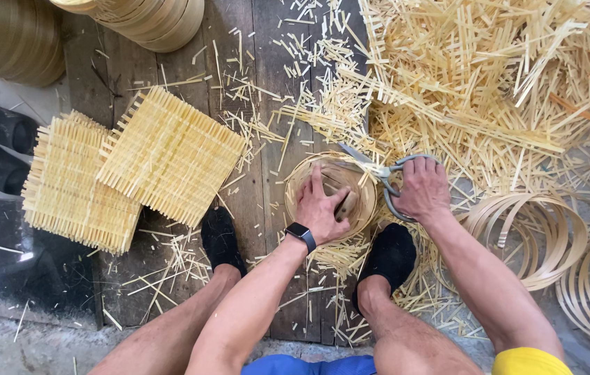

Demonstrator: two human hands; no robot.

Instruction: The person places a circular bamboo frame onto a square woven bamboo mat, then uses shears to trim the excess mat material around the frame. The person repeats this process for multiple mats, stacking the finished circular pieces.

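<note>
— Bamboo everywhere in the head view. What is the left hand [319,208] doing?

— It presses down, fingers spread, on a small round woven bamboo basket piece [330,194] sitting on the dark wooden plank floor [267,83], between the person's two feet in black socks [222,239]. A black smartwatch [301,235] is on that wrist.

— And the right hand [421,191]?

— Closed around the grey handles of a pair of metal scissors [382,173]. The blades point toward ten o'clock and lie across the rim of the round piece at its two o'clock edge.

— Are the blades apart?

— Only slightly, as far as I can tell; the tips sit over the rim.

— What lies around it?

— At nine o'clock from the round piece, two square woven mats of pale bamboo slats [170,156] overlap each other, one tilted over the other. At one o'clock spreads a big heap of loose bamboo strips and trimmings [489,76]. At three to four o'clock are curved bamboo hoops [531,236], lying near the right forearm. At eleven o'clock, along the top edge, stacked round bamboo rims [156,21]. Far at nine o'clock, a pair of black slippers [0,146] lies off the planks.
</note>
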